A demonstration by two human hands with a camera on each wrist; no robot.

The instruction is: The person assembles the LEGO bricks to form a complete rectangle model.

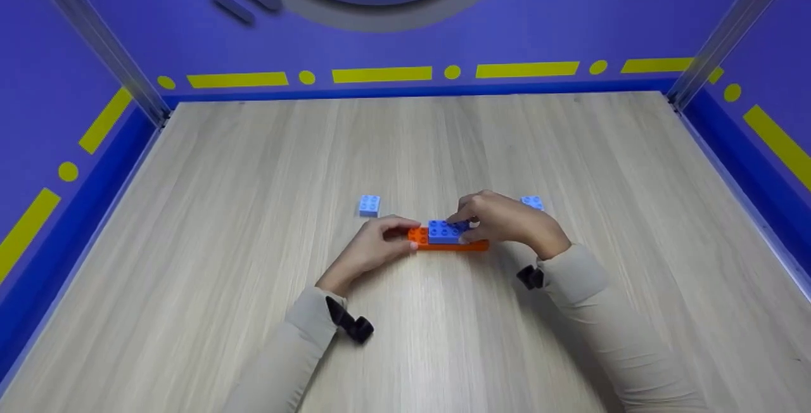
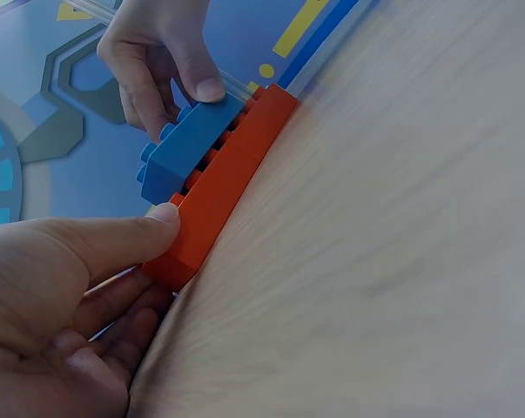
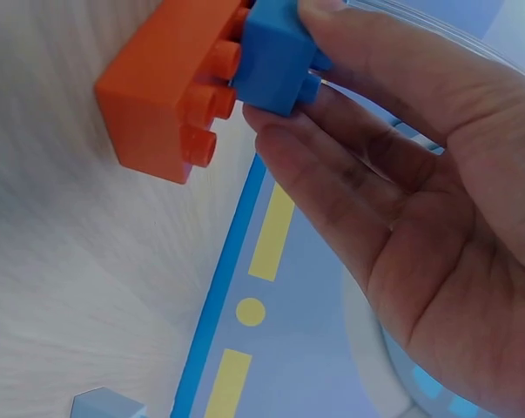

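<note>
Surface (image 1: 405, 159) is wood-grained; yellow-marked blue panels (image 1: 380, 52) bound it at 9, 12 and 3 o'clock, metal posts (image 1: 95, 33) at 10 and 2. Orange base (image 1: 453, 247) lies near mid-surface, blue block (image 1: 440, 234) over its studs (image 3: 199, 146). Left hand (image 1: 374, 245) pinches the base at its 9 o'clock end; right hand (image 1: 507, 218) pinches the block at its 3 o'clock end. From the base, one pale-blue brick (image 1: 369, 206) lies at 10 o'clock; a second brick (image 1: 532, 202) at 2, partly hidden. Only the left wrist view resolves a seam (image 2: 252, 158) in the base; only the right wrist view, bare studs at its 3 o'clock end.
</note>
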